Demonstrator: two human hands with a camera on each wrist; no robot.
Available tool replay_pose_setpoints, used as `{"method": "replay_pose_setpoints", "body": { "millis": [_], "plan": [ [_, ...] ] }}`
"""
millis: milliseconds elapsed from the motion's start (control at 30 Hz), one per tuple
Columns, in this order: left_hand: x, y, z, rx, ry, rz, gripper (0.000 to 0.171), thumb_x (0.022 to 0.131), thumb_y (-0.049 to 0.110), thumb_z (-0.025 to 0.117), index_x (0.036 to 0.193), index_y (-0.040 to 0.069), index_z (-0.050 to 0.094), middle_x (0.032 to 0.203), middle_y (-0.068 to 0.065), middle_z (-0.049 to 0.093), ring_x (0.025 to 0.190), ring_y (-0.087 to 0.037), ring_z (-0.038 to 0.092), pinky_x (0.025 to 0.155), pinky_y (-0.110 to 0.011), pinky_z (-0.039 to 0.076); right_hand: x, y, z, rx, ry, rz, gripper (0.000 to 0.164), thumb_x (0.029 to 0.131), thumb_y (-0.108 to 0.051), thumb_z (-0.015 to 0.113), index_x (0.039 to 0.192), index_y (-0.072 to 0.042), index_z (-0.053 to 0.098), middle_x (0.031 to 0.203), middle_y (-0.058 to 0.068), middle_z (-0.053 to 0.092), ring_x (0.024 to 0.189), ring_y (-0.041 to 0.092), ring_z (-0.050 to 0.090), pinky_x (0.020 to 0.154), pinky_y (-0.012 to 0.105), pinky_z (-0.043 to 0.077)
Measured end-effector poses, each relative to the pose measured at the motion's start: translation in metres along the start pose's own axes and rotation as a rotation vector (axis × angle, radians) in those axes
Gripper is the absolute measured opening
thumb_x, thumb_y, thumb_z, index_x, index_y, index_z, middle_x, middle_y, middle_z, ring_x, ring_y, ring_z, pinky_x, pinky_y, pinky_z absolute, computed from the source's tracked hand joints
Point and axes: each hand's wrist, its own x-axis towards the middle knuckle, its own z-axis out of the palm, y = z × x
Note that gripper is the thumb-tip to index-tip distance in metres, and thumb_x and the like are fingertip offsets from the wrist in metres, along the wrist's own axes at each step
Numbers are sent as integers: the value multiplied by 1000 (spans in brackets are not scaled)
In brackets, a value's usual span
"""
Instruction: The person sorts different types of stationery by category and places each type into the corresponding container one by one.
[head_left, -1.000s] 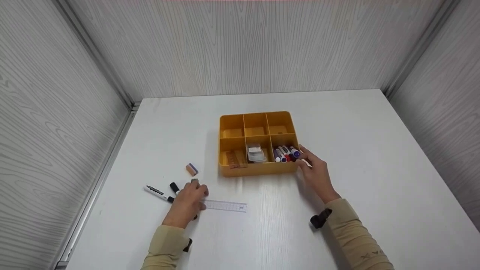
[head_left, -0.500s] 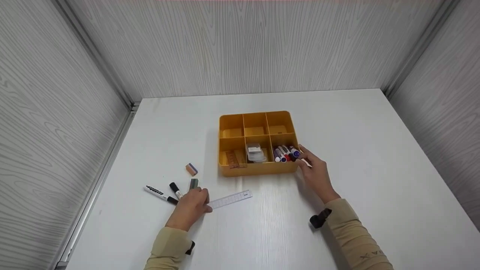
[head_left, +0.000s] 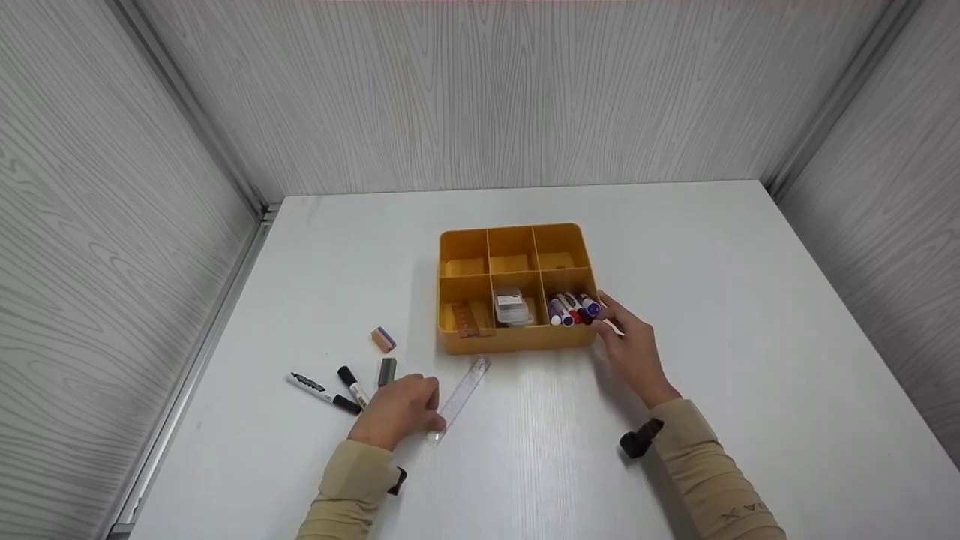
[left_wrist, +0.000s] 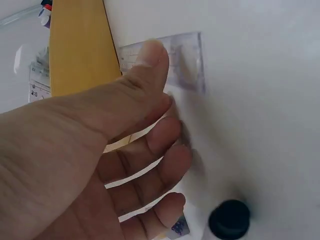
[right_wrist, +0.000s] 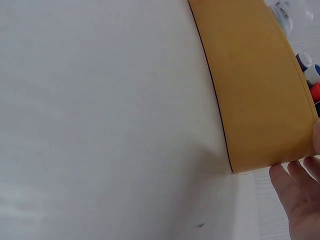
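Observation:
My left hand (head_left: pixel 403 409) pinches the near end of a clear plastic ruler (head_left: pixel 464 391) between thumb and index finger. In the left wrist view, the thumb lies over the ruler (left_wrist: pixel 187 62) and the other fingers are loosely bent. The ruler slants across the white table, its far end close to a yellow compartment box (head_left: pixel 517 340). My right hand (head_left: pixel 634 349) holds the box's front right corner, thumb at the front and fingers along the side. Left of my left hand lie a green-grey block (head_left: pixel 387 370) and two black-capped markers, one (head_left: pixel 322 392) further left.
An orange-and-blue eraser (head_left: pixel 383 340) lies left of the box. Several markers (head_left: pixel 574 308) fill the box's front right compartment, clear small cases (head_left: pixel 511 306) the front middle one, and a transparent orange-tinted piece (head_left: pixel 469 321) the front left one. Panelled walls enclose the table.
My left hand has moved right and swung the ruler from lying crosswise to pointing up toward the box. More of the green-grey block now shows. The right hand stays at the box.

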Motion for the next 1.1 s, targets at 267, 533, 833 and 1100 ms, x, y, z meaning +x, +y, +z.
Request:
{"method": "replay_pose_setpoints", "body": {
  "millis": [267, 533, 833, 1100],
  "plan": [
    [22, 21, 0, 23, 33, 228, 72, 68, 21, 75, 132, 20, 42, 125, -11, 48, 109, -25, 51, 90, -39, 44, -2, 0, 3, 8, 2, 11, 13, 85, -20, 58, 89, -8, 57, 137, 6, 44, 123, 27, 44, 89, 40, 44],
    [26, 33, 1, 95, -32, 241, 67, 68, 12, 76, 127, 21, 46, 128, -12, 45, 98, -25, 57, 86, -39, 47, -2, -3, 2, -9, -8, 29, 10, 86, -19, 56, 92, -10, 57, 138, 4, 42, 123, 27, 44, 87, 37, 45],
    [39, 42, 6, 164, -56, 240, 78, 63, 13, 80, 130, 17, 39, 121, -7, 52, 93, -19, 55, 90, -36, 45, -4, -1, 2, 4, -22, 38, 13, 85, -23, 56, 90, -11, 56, 139, 3, 42, 124, 26, 43, 89, 37, 44],
    [42, 43, 3, 190, -40, 259, 72, 64, 14, 79, 124, 18, 40, 82, 3, 52, 73, -13, 47, 77, -28, 46, -1, -1, 1, 7, -8, 30, 13, 85, -23, 57, 89, -11, 56, 138, 3, 43, 124, 24, 44, 89, 35, 44]
  ]
}}
